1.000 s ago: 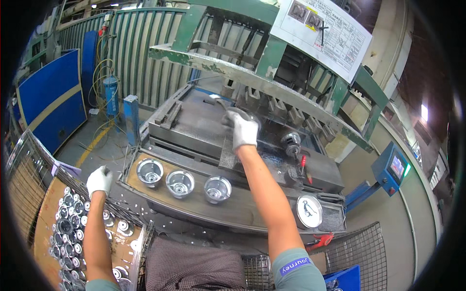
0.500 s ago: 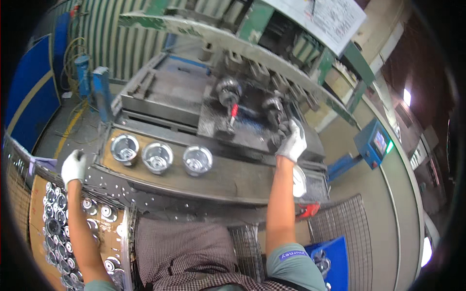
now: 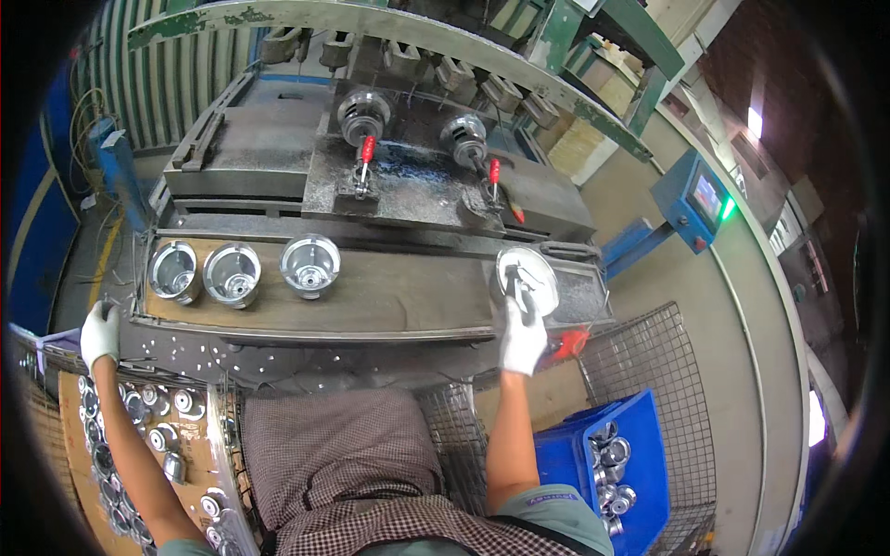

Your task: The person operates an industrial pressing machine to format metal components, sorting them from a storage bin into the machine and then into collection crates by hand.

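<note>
Right white-gloved hand (image 3: 524, 343) at a round white dish (image 3: 547, 289); left white-gloved hand (image 3: 100, 335) near a grey wire-mesh basket (image 3: 232, 435); neither grip's state can be told.

Small pale lettering (image 3: 553, 498), blurred and barely legible, on the purple patch (image 3: 538, 499) of the right sleeve (image 3: 567, 526)

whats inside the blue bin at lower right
Several shiny metal parts lie heaped inside the blue bin. They cover its bottom, so whatever lies beneath the top ones cannot be seen.
</note>
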`<state>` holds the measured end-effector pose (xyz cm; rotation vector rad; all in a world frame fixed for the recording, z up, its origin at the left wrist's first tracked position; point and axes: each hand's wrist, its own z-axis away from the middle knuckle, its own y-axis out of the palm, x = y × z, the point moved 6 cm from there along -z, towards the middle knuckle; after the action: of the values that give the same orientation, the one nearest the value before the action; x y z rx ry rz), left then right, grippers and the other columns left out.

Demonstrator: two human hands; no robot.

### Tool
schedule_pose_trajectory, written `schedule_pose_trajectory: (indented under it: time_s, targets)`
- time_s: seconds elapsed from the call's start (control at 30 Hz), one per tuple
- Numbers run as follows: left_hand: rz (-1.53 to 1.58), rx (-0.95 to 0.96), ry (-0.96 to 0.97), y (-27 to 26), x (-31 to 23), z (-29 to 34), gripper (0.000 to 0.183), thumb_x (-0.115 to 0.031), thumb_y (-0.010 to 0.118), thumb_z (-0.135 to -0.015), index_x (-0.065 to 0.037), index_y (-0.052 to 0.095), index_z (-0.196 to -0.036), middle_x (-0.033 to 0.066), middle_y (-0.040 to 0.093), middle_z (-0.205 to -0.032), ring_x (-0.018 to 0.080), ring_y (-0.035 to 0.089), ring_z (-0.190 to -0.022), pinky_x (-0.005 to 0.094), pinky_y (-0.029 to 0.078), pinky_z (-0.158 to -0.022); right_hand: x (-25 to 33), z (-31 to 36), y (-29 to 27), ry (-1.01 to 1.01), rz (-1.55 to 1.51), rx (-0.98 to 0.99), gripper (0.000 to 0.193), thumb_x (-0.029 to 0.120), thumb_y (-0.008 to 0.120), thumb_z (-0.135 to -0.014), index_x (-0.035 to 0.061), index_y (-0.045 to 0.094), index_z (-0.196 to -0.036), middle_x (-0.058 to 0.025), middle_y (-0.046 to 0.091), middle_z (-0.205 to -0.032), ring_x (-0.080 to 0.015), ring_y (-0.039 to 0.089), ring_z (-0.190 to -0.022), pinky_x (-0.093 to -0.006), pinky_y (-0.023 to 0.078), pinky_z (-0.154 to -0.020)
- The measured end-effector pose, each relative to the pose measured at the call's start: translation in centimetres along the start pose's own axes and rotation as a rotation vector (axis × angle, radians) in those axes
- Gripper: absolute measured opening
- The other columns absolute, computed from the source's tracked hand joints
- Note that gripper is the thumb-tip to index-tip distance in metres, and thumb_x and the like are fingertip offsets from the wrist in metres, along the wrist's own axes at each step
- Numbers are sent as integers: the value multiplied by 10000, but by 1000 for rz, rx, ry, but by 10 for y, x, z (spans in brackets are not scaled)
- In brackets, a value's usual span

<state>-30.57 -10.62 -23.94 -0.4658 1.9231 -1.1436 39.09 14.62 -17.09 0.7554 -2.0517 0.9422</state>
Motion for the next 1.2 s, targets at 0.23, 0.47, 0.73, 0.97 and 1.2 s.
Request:
schedule_pose_trajectory:
  time_s: [0.23, 0.47, 0.73, 0.97, 1.2]
  targets:
    - [-80, 58, -36, -12, -21, 4, 320, -301, 594, -858, -29, 666, -1010, 200, 685, -986, 393, 642, -950, 405, 493, -816, -5, -29, -50, 61, -171, -94, 504, 227, 644, -902, -4, 517, -1332, -177, 638, -1170, -208, 613, -1015, -318, 489, -897]
    - [-49, 103, -59, -7, -20, 5, 316, -260, 616, -840, -9, 669, -1024, 205, 694, -974, 357, 669, -919, 383, 497, -814, -20, -20, -3, 21, 505, 354, 653, 462, 683, -812, 99, 546, -1337, -280, 640, -1118, -377, 635, -1055, -404, 465, -935]
    - [-95, 123, -34, -7, -20, 4, 338, -292, 592, -850, 0, 666, -1004, 226, 683, -970, 398, 646, -950, 412, 492, -830, -50, -26, -11, 307, -576, -105, 301, 168, 606, -922, -35, 636, -1141, -137, 696, -852, -148, 640, -637, -246, 461, -530]
    - [-44, 77, -11, -8, -17, 5, 332, -299, 579, -863, -16, 664, -1014, 213, 683, -986, 395, 645, -948, 411, 492, -823, -21, 1, 11, 256, -278, 142, 448, 237, 632, -918, -11, 566, -1286, -160, 689, -1114, -225, 651, -985, -344, 488, -877]
    - [-112, 82, -68, -14, -29, 12, 327, -295, 584, -859, -26, 670, -1023, 199, 687, -985, 378, 649, -951, 415, 497, -832, -13, 11, -55, -184, 33, -232, 419, 144, 654, -899, -1, 570, -1283, -198, 623, -1224, -275, 599, -1117, -376, 459, -968]
